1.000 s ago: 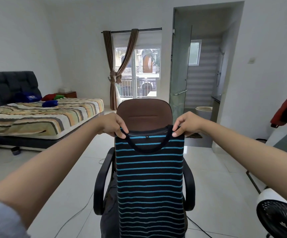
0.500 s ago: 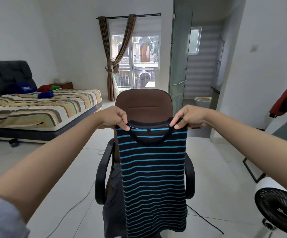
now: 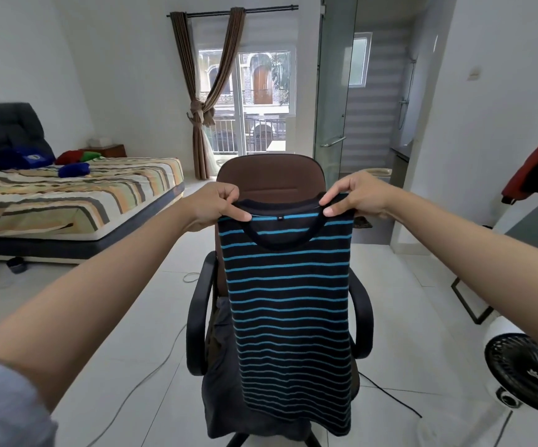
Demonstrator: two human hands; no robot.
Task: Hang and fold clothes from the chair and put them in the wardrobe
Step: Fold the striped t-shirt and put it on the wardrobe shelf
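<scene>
Both hands, the left hand [image 3: 219,206] and right hand [image 3: 351,196], pinch the shirt [image 3: 288,295] at its shoulders before the chair [image 3: 269,180], where a grey garment [image 3: 221,375] waits; wardrobe unseen, most remains.

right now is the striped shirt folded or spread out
Spread out: the striped shirt hangs flat at full length, pinched at the shoulders by the left hand and right hand.

The striped shirt [image 3: 288,304] is soft matt knit cloth; the chair [image 3: 271,179] back looks smooth brown fabric, its armrests glossy black plastic; the floor [image 3: 126,333] tiles shine.
</scene>
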